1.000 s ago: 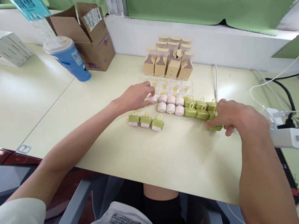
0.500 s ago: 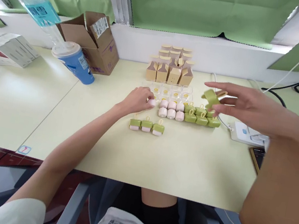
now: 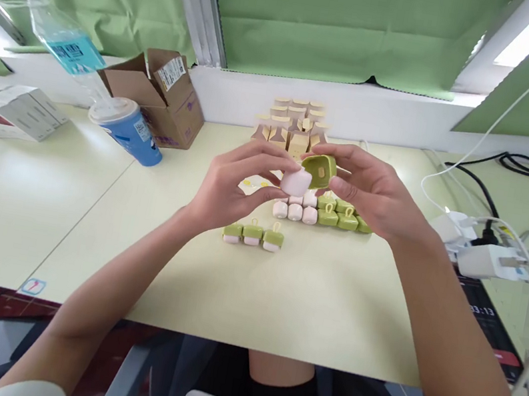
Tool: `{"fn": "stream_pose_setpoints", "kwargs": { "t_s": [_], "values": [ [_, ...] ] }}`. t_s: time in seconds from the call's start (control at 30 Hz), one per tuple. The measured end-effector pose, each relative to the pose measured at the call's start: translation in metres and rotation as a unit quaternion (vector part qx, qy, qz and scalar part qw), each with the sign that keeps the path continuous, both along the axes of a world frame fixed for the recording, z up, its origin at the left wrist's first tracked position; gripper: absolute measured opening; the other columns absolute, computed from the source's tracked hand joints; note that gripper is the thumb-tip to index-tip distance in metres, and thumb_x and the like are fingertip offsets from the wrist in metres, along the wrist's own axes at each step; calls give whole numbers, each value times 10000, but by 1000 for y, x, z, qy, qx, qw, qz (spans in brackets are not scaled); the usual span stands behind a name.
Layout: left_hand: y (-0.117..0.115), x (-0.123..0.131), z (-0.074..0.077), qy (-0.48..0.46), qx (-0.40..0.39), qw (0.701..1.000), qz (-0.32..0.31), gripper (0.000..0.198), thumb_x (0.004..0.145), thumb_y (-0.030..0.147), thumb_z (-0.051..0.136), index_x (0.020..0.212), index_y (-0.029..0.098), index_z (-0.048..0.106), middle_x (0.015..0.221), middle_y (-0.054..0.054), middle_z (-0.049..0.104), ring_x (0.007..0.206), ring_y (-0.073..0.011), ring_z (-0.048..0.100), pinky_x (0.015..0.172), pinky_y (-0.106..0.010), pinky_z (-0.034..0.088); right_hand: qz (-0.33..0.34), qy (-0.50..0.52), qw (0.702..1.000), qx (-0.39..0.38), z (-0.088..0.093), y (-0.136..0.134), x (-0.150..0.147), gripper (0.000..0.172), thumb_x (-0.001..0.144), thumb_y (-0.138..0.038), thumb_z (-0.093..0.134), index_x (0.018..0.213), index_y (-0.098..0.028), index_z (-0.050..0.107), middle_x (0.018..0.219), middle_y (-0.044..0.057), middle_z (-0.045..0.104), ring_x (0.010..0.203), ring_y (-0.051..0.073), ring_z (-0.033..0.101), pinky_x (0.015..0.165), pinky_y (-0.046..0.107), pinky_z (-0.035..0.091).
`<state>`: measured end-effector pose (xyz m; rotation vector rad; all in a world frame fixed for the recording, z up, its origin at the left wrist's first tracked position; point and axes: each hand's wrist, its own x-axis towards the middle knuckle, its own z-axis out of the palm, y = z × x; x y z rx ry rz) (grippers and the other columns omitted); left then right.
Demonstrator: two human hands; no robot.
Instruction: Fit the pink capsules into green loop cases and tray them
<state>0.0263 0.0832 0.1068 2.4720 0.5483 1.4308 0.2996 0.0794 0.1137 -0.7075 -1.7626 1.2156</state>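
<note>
Between the fingers of my left hand [image 3: 244, 184] is a small pale pink rounded block [image 3: 296, 182]. My right hand [image 3: 367, 191] grips a hollow green cover [image 3: 320, 171], its inside turned toward the pink block; the two are close together above the table. Below them, pink blocks [image 3: 295, 212] stand in rows beside green covers with loops [image 3: 337, 217]. Nearer to me, three joined pieces [image 3: 253, 234], green on top and pink beneath, stand in a row. Clear cups with yellow marks [image 3: 252, 184] are mostly hidden behind my left hand.
Small tan boxes [image 3: 299, 141] stand at the back by the wall. A blue cup [image 3: 135, 136] with an upturned bottle [image 3: 73, 51] and a cardboard box [image 3: 178, 106] are at left. Chargers [image 3: 492, 261], cables and a phone [image 3: 489, 323] lie at right.
Both hands have lifted and come together in the middle, my left bringing the pink block up from the table and my right carrying the green cover leftward. The view has shifted slightly.
</note>
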Motion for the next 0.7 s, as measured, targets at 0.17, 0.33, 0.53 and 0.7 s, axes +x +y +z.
{"fn": "stream_pose_setpoints", "kwargs": {
  "t_s": [0.17,0.33,0.53,0.7],
  "values": [
    [6,-2,-4,3,52,999,14,280,1034,414,782,1303,336,774,1213,-29,794,1099,-209,803,906,-372,750,9,-13,999,30,7,-10,-6,459,974,-529,836,1398,-375,753,1452,48,738,1321,302,707,1092,488,645],
    [6,-2,-7,-5,74,997,34,277,1026,465,783,1278,350,772,1167,-25,794,1033,-204,799,879,-371,738,-4,-35,998,54,10,-16,-8,425,983,-482,836,1390,-374,773,1420,38,758,1201,286,746,1086,501,651],
    [-5,2,-9,12,46,990,129,333,1040,620,700,1234,352,730,1162,-51,761,1034,-239,772,880,-441,731,-33,-30,997,68,9,-21,-12,428,952,-497,863,1366,-414,790,1414,14,764,1209,284,737,1148,541,639],
    [-5,3,-9,-16,93,989,114,308,1039,606,708,1233,370,667,1123,-41,714,1020,-227,741,869,-439,706,-39,-20,995,89,6,-23,-18,505,930,-568,867,1389,-375,784,1381,45,765,1174,283,743,1071,519,682]
  ]
}}
